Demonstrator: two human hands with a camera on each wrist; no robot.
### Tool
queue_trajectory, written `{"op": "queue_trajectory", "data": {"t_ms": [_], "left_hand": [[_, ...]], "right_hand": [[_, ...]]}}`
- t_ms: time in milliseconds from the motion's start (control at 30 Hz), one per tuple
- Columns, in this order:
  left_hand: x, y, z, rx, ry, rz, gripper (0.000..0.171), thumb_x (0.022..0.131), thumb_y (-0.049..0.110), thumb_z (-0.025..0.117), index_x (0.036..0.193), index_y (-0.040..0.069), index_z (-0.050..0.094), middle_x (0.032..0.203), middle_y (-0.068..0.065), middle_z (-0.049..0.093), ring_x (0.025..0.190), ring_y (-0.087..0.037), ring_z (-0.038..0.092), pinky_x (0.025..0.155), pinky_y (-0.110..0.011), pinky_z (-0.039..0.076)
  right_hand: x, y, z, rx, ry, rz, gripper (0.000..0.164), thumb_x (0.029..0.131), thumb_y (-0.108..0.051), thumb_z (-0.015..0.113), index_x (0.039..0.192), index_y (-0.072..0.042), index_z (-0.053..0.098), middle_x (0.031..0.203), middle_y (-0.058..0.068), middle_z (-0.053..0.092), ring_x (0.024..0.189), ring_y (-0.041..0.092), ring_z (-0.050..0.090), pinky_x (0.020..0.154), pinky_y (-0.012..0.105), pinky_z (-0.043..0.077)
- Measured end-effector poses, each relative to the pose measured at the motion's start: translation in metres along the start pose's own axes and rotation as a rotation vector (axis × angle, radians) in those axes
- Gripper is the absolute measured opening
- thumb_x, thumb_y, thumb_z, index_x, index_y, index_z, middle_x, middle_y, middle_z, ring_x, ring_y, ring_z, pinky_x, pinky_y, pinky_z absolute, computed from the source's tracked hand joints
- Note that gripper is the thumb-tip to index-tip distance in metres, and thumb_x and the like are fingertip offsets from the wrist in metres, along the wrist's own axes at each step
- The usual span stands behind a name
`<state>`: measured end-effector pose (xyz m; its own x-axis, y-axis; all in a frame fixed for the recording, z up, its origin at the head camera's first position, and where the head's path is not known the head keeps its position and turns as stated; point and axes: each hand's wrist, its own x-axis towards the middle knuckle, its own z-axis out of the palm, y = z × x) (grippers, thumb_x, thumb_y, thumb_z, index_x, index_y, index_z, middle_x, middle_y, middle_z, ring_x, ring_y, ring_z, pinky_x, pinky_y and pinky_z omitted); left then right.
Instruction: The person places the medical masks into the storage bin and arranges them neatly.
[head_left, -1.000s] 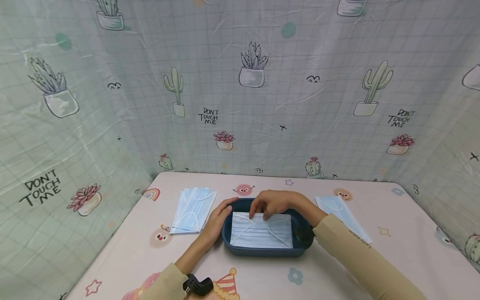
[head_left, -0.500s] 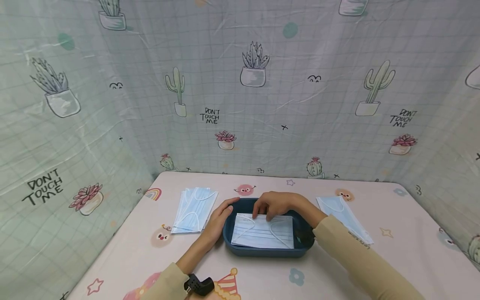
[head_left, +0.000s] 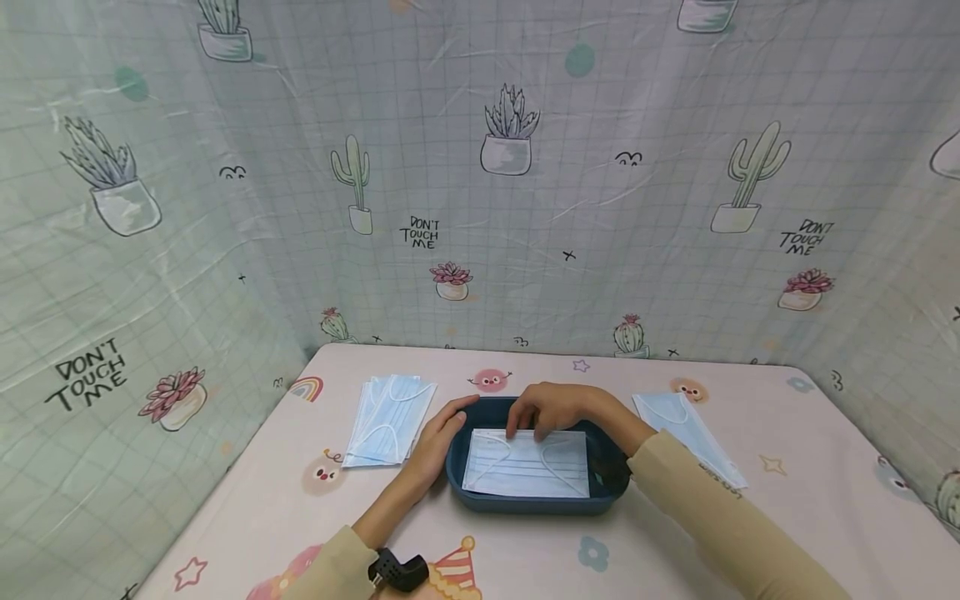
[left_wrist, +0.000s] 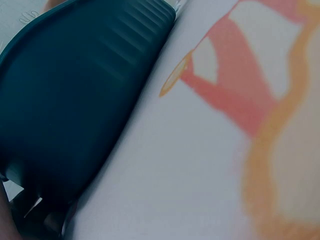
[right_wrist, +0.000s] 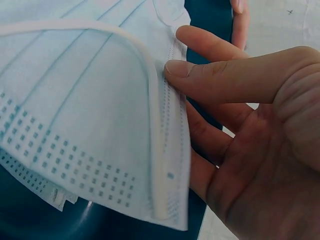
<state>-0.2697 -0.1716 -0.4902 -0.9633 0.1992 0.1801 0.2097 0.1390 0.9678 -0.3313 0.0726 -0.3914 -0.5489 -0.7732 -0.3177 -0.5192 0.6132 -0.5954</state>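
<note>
- Spreading soft, moderately bright, diffuse light over the bench [head_left: 525, 546] in the head view.
- Catching thin streaks of sheen along creases in the curtain [head_left: 570, 208], tinting greenish toward its left side.
- Casting a faint, soft-edged shadow beneath the right sleeve [head_left: 720, 517].
- Turning dim in the left wrist view, sinking the container [left_wrist: 75, 85] into near-black teal, blurring the print [left_wrist: 235, 75].
- Showing the mask [right_wrist: 90, 110] fairly crisply in the right wrist view.

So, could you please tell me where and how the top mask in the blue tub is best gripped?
I'd pinch the top mask by its far long edge from above, where the right hand is: a gap separates that edge from the far wall of the blue tub, leaving room behind.
</note>
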Motion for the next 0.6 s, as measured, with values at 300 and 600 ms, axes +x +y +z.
{"op": "queue_trajectory", "data": {"t_ms": [300,600], "left_hand": [[0.002,-0.003,0.000,0.013,-0.006,0.013,0.041,0.111,0.025,0.040,0.149,0.020,0.055,0.158,-0.004,0.051,0.155,-0.029,0.034,0.129,-0.058,0.018],[0.000,0.000,0.001,0.007,0.003,0.007,0.039,0.111,0.025,0.041,0.147,0.025,0.056,0.157,0.000,0.052,0.155,-0.026,0.035,0.130,-0.056,0.019]], "right_hand": [[0.000,0.001,0.002,-0.013,0.000,0.016,0.037,0.084,0.013,0.072,0.109,-0.014,0.079,0.106,0.001,0.074,0.092,0.015,0.061,0.092,0.031,0.056],[-0.010,0.003,-0.006,-0.018,-0.028,-0.020,0.045,0.085,0.014,0.067,0.120,-0.013,0.076,0.117,0.004,0.076,0.103,0.015,0.068,0.092,0.031,0.057]]}}
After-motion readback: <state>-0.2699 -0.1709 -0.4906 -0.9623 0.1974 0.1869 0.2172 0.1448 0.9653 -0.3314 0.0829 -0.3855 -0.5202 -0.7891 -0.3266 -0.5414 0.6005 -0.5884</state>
